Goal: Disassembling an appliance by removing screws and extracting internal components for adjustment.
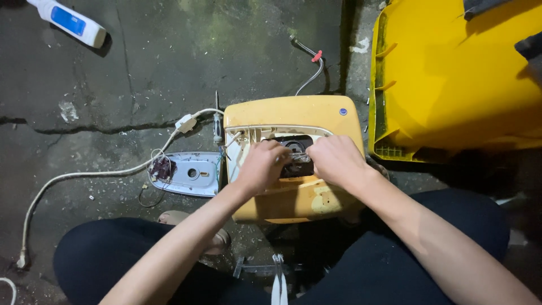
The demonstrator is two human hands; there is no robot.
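I'm crouched low on the concrete floor (141, 68), my dark-trousered knees at the near edge, and a small clear-and-white piece lies on the floor between them. Just beyond my knees sits the yellow appliance casing (293, 116), lying flat, its front panel open so a dark recess with a round metal part (297, 153) shows in the middle. My left hand (261, 166) is at the left rim of that recess, fingers curled in; my right hand (337, 160) is at the right rim, fingers bent down toward the same spot. The two hands sit close together, almost touching over the dark part, and I can't tell whether either is pinching anything, since the fingertips are hidden. Left of the casing, just beside it, lies the grey-white cover plate (189, 173) with a tangle of thin wires at its left end. A screwdriver (217, 124) lies between the plate and the casing's far corner. A white cord (84, 175) runs from there out to the left. Farther off, a flexible metal hose with a red tag (313, 62) curls away from behind the casing, a big yellow bin (457, 73) lies on its side to the right, and a white and blue bottle (70, 21) lies at the far left.
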